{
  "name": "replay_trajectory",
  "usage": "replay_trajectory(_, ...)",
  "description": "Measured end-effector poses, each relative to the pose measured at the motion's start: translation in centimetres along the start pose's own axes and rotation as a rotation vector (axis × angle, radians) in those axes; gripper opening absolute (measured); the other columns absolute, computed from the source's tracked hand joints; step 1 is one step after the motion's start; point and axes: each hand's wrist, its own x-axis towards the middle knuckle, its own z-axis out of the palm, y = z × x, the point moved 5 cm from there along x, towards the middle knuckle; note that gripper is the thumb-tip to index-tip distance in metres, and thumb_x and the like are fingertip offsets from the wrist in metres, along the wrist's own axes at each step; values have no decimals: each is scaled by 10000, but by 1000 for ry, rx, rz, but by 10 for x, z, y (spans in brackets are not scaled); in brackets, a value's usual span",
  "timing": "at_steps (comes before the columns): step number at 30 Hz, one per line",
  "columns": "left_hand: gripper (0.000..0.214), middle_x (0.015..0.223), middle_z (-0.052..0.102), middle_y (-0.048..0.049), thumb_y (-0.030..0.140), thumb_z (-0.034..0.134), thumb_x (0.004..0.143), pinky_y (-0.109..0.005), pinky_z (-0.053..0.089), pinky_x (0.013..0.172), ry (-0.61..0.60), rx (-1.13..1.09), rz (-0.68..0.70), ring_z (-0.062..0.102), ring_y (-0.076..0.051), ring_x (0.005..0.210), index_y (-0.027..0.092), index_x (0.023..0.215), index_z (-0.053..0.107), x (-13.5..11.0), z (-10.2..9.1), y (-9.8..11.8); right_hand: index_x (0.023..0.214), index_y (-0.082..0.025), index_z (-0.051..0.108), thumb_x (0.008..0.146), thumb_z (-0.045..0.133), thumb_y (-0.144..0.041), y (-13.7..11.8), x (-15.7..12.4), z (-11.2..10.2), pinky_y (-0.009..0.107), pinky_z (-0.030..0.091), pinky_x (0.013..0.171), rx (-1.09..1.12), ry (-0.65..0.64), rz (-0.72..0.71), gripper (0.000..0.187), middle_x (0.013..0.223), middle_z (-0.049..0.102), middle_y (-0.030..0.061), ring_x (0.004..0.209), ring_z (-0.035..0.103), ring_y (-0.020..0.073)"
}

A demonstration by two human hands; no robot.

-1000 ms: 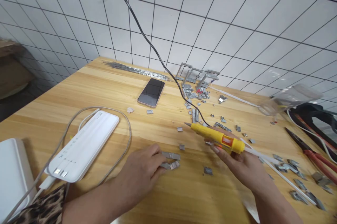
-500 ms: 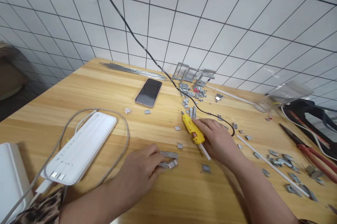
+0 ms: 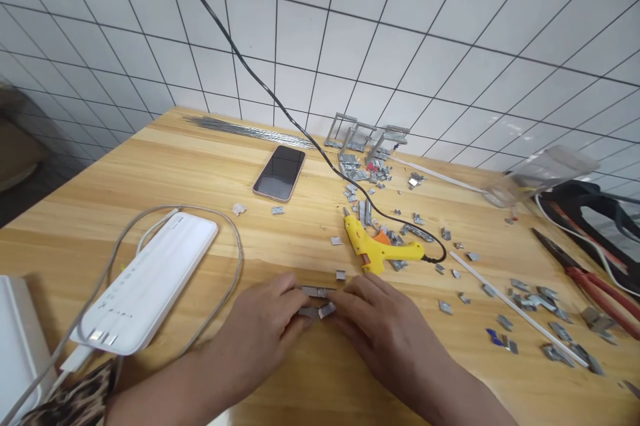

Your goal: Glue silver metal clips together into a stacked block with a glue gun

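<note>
Both hands meet near the front of the wooden table (image 3: 200, 166) over a small cluster of grey metal pieces (image 3: 317, 303). My left hand (image 3: 265, 329) pinches the pieces from the left with its fingertips. From the right, my right hand (image 3: 380, 326) touches the same pieces with curled fingers. A yellow glue gun (image 3: 377, 247) lies on the table just beyond my hands, its black cord (image 3: 280, 106) running up toward the wall. No hand touches the gun.
A white power bank (image 3: 150, 276) with a grey cable lies at the left, a phone (image 3: 280, 173) face up behind. Several grey metal bits are scattered at centre and right, with white glue sticks (image 3: 515, 309), red-handled pliers (image 3: 585, 276), a clear cup (image 3: 545, 176) and thin metal rods (image 3: 250, 131).
My right hand put the yellow glue gun down on the table and came back to the metal pieces beside my left hand. My left hand stayed in place.
</note>
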Motion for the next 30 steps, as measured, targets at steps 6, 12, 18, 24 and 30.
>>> replay_trajectory(6,118,819,597,-11,84,557,832,-242,417,597,-3,0,9,584,-147,713,176,807,626,1,-3,1,809,-184,611,874,562,-132,3,-2,15,319,439,578,-67,-26,1,96,754,604,36,696,558,213)
replay_trajectory(12,131,845,604,-12,92,531,848,-251,430,625,8,-29,6,585,-150,739,186,837,621,0,-1,-1,846,-192,600,888,540,-152,3,-1,16,299,436,563,-47,-27,14,84,779,610,36,692,577,202)
replay_trajectory(18,125,841,601,-2,88,536,834,-251,419,620,11,-30,18,587,-148,743,189,816,607,0,-1,-2,935,-195,589,905,517,-161,4,-1,16,299,465,610,29,-51,42,85,845,613,45,752,581,200)
replay_trajectory(24,119,829,592,-6,78,544,824,-251,406,611,11,-38,21,579,-148,727,181,795,597,-1,-1,-1,898,-189,603,909,506,-151,6,-2,17,314,469,637,52,-75,31,105,860,606,55,776,565,206)
replay_trajectory(30,113,847,589,-14,99,533,842,-262,418,631,-16,-27,3,573,-159,752,182,804,599,-1,1,-2,806,-181,609,888,534,-138,6,-2,17,308,444,601,-16,-33,-3,120,791,602,48,723,554,204)
